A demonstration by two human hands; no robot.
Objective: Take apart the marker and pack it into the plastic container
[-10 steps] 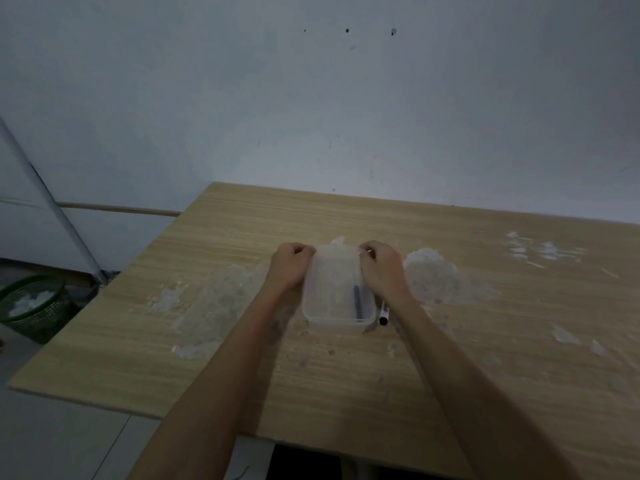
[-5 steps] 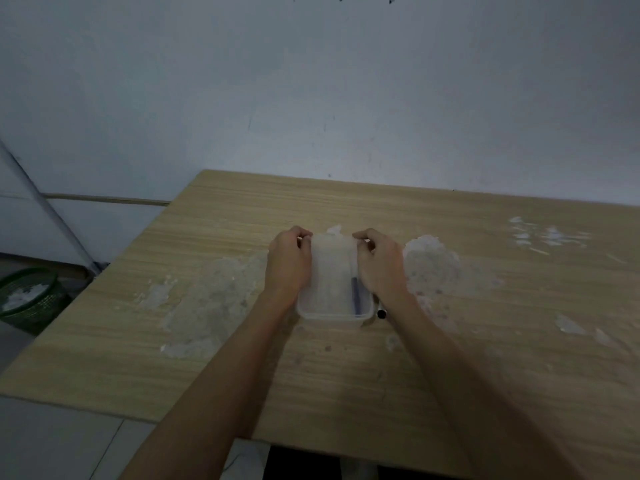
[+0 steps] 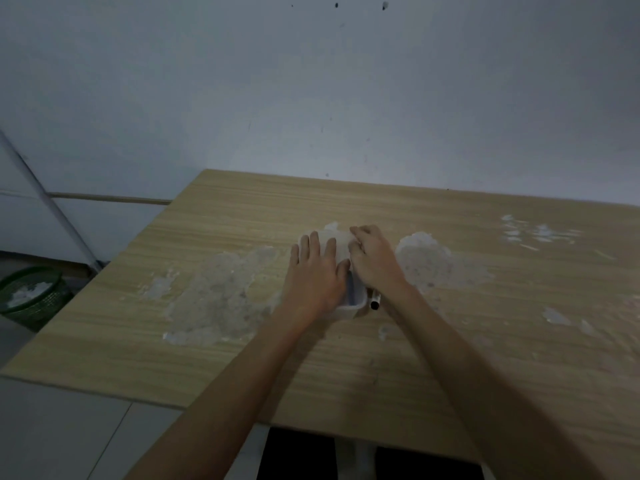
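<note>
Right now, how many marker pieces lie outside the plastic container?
1: a marker piece lies on the table against the container, beside the right hand. Others may be hidden under the hands.

Clear plastic container [image 3: 354, 299] on the counter [image 3: 242, 216], mostly hidden; near corner shows. Marker piece [image 3: 375, 301], white with dark end, lies just beside its right edge.

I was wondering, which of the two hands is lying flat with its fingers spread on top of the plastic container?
The left hand: its palm is down and its fingers are extended over the plastic container. The right hand is curled at the container's right edge instead.
</note>
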